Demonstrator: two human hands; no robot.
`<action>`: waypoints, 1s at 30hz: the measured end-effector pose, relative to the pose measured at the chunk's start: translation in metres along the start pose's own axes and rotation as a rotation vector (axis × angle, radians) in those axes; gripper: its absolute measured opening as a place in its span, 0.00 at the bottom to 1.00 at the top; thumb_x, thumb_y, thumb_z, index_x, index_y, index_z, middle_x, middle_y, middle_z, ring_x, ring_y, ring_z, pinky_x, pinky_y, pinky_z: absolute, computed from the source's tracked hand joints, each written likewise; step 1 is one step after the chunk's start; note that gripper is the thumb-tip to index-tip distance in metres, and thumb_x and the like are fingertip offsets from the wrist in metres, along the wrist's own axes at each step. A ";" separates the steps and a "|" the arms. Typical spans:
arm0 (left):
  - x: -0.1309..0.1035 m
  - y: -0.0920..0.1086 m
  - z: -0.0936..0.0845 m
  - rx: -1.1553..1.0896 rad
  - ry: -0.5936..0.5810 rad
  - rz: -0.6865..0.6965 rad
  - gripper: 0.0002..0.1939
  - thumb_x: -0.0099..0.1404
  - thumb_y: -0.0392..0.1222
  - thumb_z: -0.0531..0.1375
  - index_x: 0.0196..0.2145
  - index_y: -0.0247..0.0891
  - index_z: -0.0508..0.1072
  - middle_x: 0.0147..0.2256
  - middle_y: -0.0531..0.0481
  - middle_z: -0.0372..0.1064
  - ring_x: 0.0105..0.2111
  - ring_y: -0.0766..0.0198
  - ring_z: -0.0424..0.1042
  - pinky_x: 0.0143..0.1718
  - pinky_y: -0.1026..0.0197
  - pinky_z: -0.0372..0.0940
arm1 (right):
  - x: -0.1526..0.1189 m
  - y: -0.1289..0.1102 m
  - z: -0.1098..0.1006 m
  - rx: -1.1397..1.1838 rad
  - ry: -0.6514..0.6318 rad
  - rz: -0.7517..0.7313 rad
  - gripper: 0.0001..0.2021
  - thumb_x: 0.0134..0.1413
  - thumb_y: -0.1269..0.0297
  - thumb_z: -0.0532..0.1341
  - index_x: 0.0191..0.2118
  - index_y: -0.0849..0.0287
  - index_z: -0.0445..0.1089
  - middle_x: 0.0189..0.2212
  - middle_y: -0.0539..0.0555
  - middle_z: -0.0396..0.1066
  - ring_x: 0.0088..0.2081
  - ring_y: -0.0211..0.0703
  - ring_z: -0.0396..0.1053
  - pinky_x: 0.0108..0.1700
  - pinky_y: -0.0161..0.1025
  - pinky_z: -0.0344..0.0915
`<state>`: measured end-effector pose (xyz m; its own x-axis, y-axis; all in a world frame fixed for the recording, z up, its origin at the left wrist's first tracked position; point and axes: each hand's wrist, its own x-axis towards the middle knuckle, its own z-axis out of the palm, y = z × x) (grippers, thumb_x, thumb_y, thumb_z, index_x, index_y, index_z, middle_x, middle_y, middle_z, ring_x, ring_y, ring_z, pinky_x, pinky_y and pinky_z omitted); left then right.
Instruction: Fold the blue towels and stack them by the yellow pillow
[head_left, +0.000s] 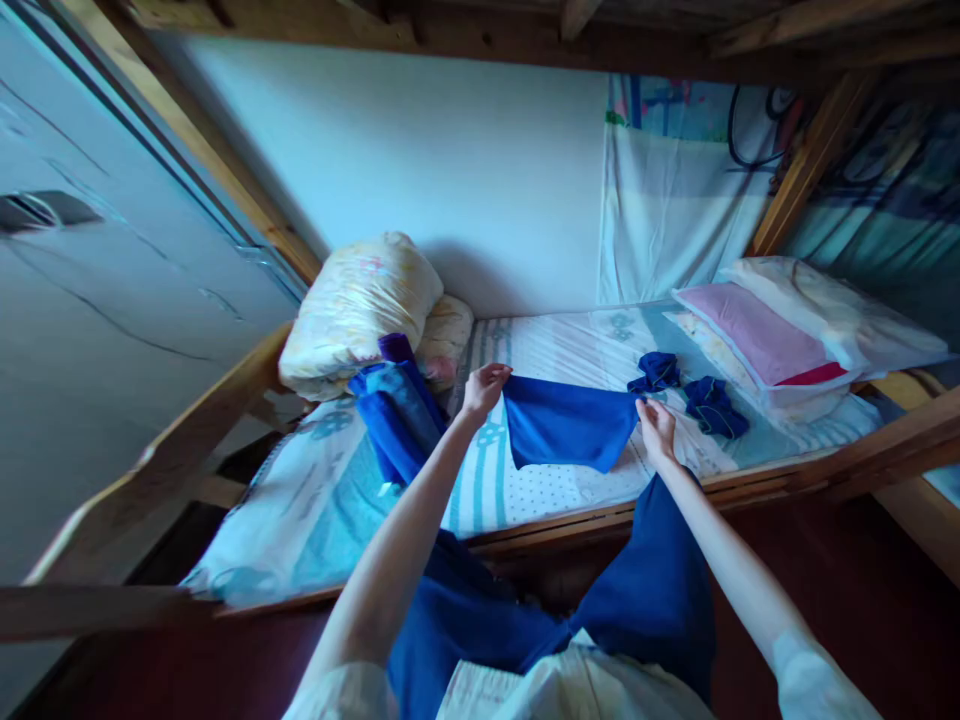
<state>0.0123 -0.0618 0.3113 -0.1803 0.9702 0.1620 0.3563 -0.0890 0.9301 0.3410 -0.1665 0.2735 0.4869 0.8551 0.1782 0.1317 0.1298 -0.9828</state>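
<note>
A plain blue cloth (566,425) is stretched between my two hands above the lower bunk's mattress. My left hand (486,390) pinches its upper left corner, and my right hand (657,430) grips the upper right corner. The lower part hangs free, narrower than the top edge. Just beyond my right hand lie two crumpled dark blue cloths, one (655,372) farther back and another (716,407) nearer the bed's edge. To the left of my left hand rests a pile of rolled or folded blue clothes (397,420).
A bulky pale yellow bundle (364,310) sits at the bed's left end. Pillows, one pink (757,330), are stacked at the right. The upper bunk's wooden frame (480,45) runs overhead, and a wooden rail (150,460) slopes along the left side.
</note>
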 end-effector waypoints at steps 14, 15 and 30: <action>-0.027 0.018 -0.067 -0.236 0.004 0.116 0.29 0.44 0.56 0.72 0.39 0.32 0.80 0.26 0.50 0.72 0.27 0.66 0.68 0.29 0.64 0.60 | 0.053 -0.055 0.024 0.047 -0.267 -0.149 0.28 0.44 0.38 0.69 0.36 0.61 0.77 0.34 0.57 0.78 0.40 0.48 0.75 0.44 0.42 0.70; -0.032 0.017 -0.071 -0.219 0.002 0.106 0.29 0.43 0.57 0.73 0.38 0.32 0.80 0.27 0.50 0.73 0.27 0.65 0.69 0.29 0.64 0.61 | 0.050 -0.056 0.022 0.039 -0.296 -0.129 0.28 0.43 0.38 0.70 0.36 0.61 0.78 0.34 0.58 0.79 0.40 0.48 0.75 0.43 0.42 0.70; -0.089 0.001 -0.111 -0.211 -0.134 -0.228 0.37 0.33 0.63 0.77 0.37 0.35 0.81 0.30 0.44 0.78 0.31 0.57 0.76 0.30 0.60 0.69 | 0.022 -0.063 -0.015 -0.002 -0.580 0.282 0.24 0.34 0.53 0.78 0.40 0.59 0.81 0.30 0.53 0.79 0.28 0.35 0.69 0.28 0.33 0.60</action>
<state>-0.0729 -0.1734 0.3341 -0.1058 0.9904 -0.0895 0.1204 0.1021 0.9875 0.3559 -0.1632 0.3405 -0.0430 0.9887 -0.1435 0.0690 -0.1404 -0.9877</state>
